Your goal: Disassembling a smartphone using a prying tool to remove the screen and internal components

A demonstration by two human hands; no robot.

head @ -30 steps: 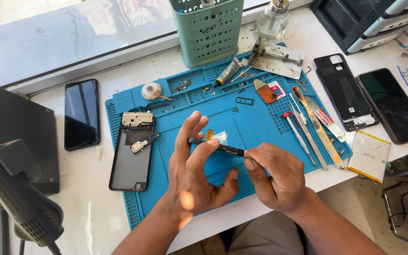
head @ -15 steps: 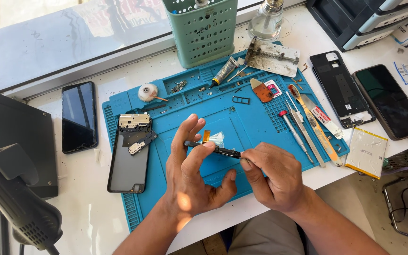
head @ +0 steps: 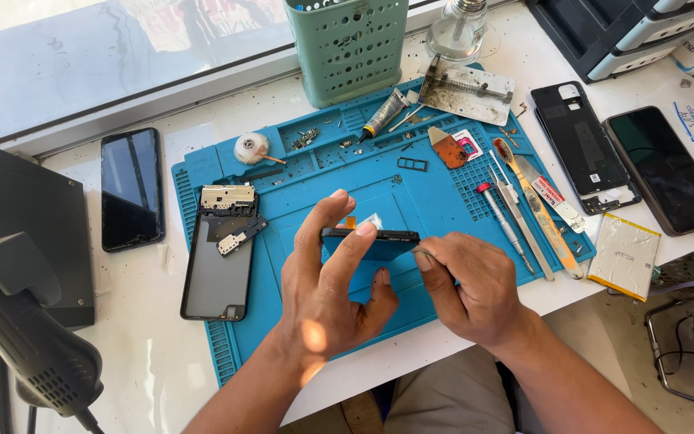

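Now held edge-on above the blue repair mat point(head: 443, 201), the dark phone screen panel point(head: 371, 239) sits higher than a second ago, gripped by left hand point(head: 327, 297) fingers while the right hand point(head: 471, 285) pinches its right end; a dismantled phone point(head: 218, 253) lies left on the bench point(head: 146, 354).

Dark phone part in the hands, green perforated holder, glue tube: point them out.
dark phone part point(head: 371, 239), head view, upper edge.
green perforated holder point(head: 349, 50), head view, front wall.
glue tube point(head: 382, 115), head view, tube body.
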